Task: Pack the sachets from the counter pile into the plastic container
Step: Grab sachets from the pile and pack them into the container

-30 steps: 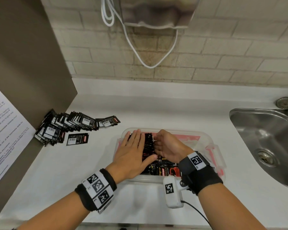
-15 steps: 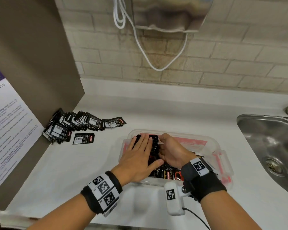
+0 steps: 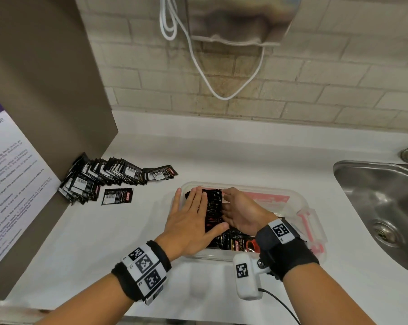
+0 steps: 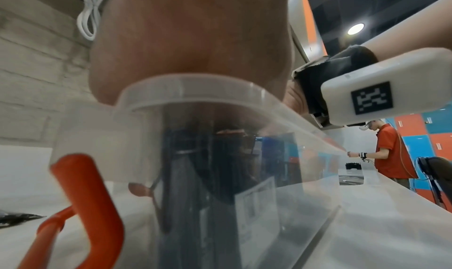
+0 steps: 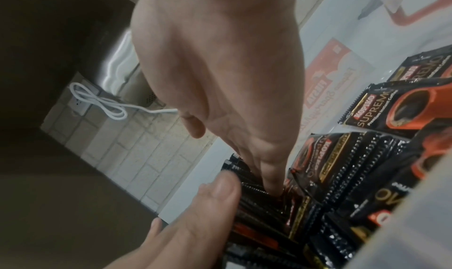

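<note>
Fingers first: the left hand [image 3: 190, 220] is laid flat, fingers straight and together, pressed against the left face of an upright row of sachets [image 3: 213, 208] inside the container [image 3: 299, 198]. The right hand [image 3: 241, 213] is set against the other face of that row, fingers only loosely bent; in the right wrist view one fingertip [image 5: 271, 184] is poked down among the packet edges. Nothing looks pinched or lifted, so the row is just being squeezed and squared up between both palms.

Going big to small on progress. The counter [image 3: 245, 158] is where the leftovers sit: a fanned pile [image 3: 99, 178] is leaned against the brown panel [image 3: 45, 78] at the left, well apart from the container. It looks like a decent chunk of the job, judged roughly, since it can't be counted. The container is parked near the front edge, between the pile and the sink [image 3: 383, 207]. Its left part is filled by the standing row, a few more packets [image 5: 381, 108] are lying flat near its front, and the right part is seen bare down to a red label [image 5: 325, 79]. So plenty of room is left. One stray sachet [image 3: 117, 196] is lying flat just beside the pile.

Call it partway done: one row is packed and is being tidied, with the pile and the stray yet to be moved across.
</note>
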Action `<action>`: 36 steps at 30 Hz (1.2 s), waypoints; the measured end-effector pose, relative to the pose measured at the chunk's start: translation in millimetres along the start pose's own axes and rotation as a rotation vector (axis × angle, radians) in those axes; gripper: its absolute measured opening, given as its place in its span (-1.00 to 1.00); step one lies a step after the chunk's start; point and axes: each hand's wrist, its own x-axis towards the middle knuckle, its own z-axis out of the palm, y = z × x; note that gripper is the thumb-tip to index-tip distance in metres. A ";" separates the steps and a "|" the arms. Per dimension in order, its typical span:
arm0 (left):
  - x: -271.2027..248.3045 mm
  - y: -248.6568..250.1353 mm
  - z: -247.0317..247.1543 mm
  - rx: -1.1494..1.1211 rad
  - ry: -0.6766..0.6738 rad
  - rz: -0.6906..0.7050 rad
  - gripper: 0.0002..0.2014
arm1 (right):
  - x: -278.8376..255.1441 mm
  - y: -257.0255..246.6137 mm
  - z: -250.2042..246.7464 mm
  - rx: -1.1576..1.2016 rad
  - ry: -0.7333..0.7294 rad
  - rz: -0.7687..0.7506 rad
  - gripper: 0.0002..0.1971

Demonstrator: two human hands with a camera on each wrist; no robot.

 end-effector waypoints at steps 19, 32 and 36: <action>13.7 -12.7 -9.8 -0.086 0.074 0.095 -0.18 | 9.4 2.7 2.3 0.064 0.001 -0.056 -0.47; 14.1 -25.3 3.7 -0.208 0.218 -0.005 -0.44 | 15.7 2.0 23.8 0.027 0.050 -0.110 -0.25; 13.4 -24.2 6.8 -0.181 0.243 0.007 -0.44 | 16.7 0.2 18.5 0.071 0.046 -0.109 -0.23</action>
